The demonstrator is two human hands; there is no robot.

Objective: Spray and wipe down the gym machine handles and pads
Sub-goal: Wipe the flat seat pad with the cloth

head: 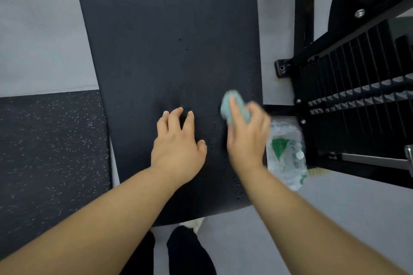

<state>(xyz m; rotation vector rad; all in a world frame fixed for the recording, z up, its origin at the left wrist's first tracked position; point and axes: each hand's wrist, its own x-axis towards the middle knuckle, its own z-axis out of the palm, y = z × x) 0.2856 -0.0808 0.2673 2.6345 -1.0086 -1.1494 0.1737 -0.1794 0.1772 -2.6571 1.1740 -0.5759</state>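
Note:
A long black bench pad (161, 29) runs up the middle of the view, with small dark droplet marks on it. My left hand (178, 140) rests on the pad by its arched fingertips and holds nothing. My right hand (248, 138), slightly blurred, grips a clear spray bottle (286, 156) with a green label. It is held over the pad's right edge. The bottle's teal spray head (232, 100) pokes out above my fingers, with my index finger lying along it. No cloth is in sight.
A black machine frame and weight stack (357, 87) stand close on the right. Grey floor (40, 29) lies on the left, with a speckled black rubber mat (51, 152) below it. My dark trouser legs (190, 252) show beneath the pad's near end.

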